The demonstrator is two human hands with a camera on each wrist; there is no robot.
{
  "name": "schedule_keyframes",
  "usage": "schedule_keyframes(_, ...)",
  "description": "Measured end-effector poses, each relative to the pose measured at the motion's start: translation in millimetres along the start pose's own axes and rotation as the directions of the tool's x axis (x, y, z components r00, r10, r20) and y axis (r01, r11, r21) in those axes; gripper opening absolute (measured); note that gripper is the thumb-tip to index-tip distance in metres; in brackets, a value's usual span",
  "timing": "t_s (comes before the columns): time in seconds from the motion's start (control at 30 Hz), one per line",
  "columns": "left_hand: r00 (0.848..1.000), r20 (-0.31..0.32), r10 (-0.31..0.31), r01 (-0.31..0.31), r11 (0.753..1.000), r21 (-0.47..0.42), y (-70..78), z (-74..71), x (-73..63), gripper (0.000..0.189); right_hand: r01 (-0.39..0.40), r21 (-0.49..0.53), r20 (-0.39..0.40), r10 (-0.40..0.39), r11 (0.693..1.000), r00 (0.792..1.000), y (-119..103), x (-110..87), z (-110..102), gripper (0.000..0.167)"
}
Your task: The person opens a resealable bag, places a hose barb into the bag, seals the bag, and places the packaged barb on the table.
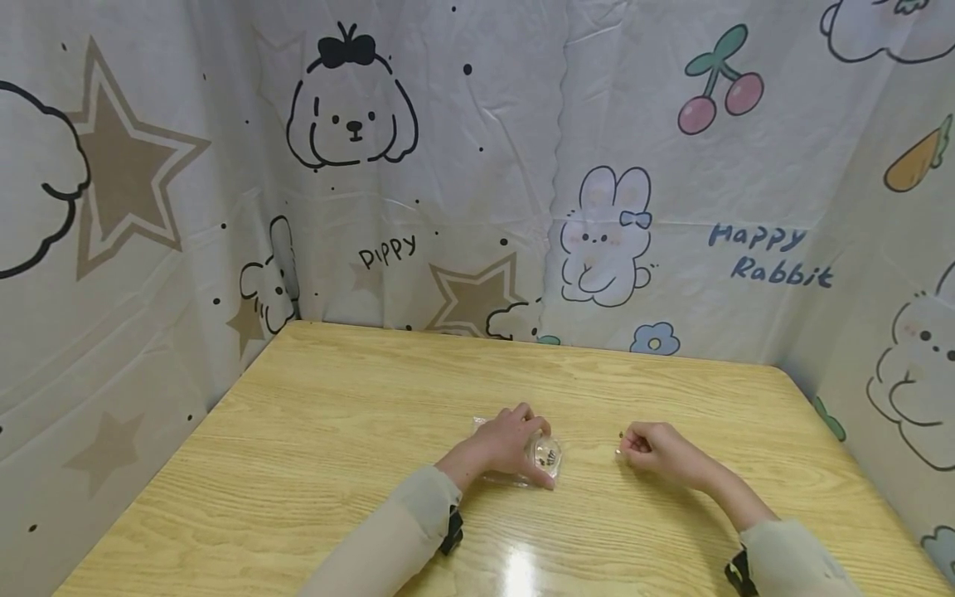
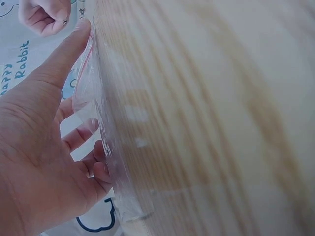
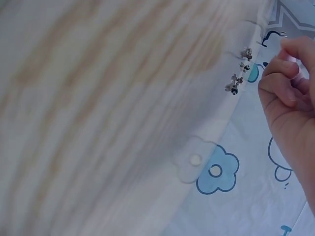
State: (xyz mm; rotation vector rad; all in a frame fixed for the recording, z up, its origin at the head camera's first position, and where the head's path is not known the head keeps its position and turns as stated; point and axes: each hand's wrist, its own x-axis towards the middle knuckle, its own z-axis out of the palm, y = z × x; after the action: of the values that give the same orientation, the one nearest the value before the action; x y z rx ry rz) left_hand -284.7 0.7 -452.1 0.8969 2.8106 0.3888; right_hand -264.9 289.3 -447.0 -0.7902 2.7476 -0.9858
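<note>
My left hand [image 1: 507,446] rests over a clear plastic zip bag [image 1: 558,474], thumb and fingers spread to either side of it. A red zip line runs along the bag [image 2: 84,63] in the left wrist view. Between thumb and fingers sits a round clear case [image 1: 548,453] with small dark bits in it. To the right, my right hand [image 1: 656,448] pinches a tiny metal piece [image 3: 283,34] between thumb and forefinger, just above the table. Several small silvery metal pieces [image 3: 235,83] lie by its fingertips; their exact kind is too small to tell.
Both hands work over a wood-grain table [image 1: 336,398]. A printed cloth [image 1: 477,166] hangs behind the table and along its sides. Light glares off the front part of the tabletop.
</note>
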Motion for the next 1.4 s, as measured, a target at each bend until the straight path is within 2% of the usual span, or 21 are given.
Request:
schedule_keyframes(0.3, 1.0, 0.0, -0.002, 0.002, 1.0, -0.014, -0.6, 0.3, -1.4, 0.076, 0.014, 0.037, 0.016, -0.014, 0.999, 1.0, -7, 7.0, 6, 0.004)
schedule_keyframes(0.53, 1.0, 0.006, -0.009, 0.009, 1.0, -0.02, -0.2, -0.8, -2.0, 0.076, 0.028, 0.017, 0.022, -0.028, 0.999, 0.999, -18, 18.3, 13, 0.005)
schedule_keyframes(0.73, 1.0, 0.008, -0.009, 0.009, 1.0, -0.017, 0.1, -0.9, -2.6, 0.076, 0.073, 0.005, 0.036, -0.074, 0.997, 0.997, -24, 29.0, 21, 0.005)
schedule_keyframes(1.4, 1.0, 0.008, -0.007, 0.007, 1.0, 0.001, 0.2, 0.8, 0.9, 0.077, 0.129, 0.016, 0.125, -0.13, 0.992, 0.984, -50, 53.9, 43, 0.005)
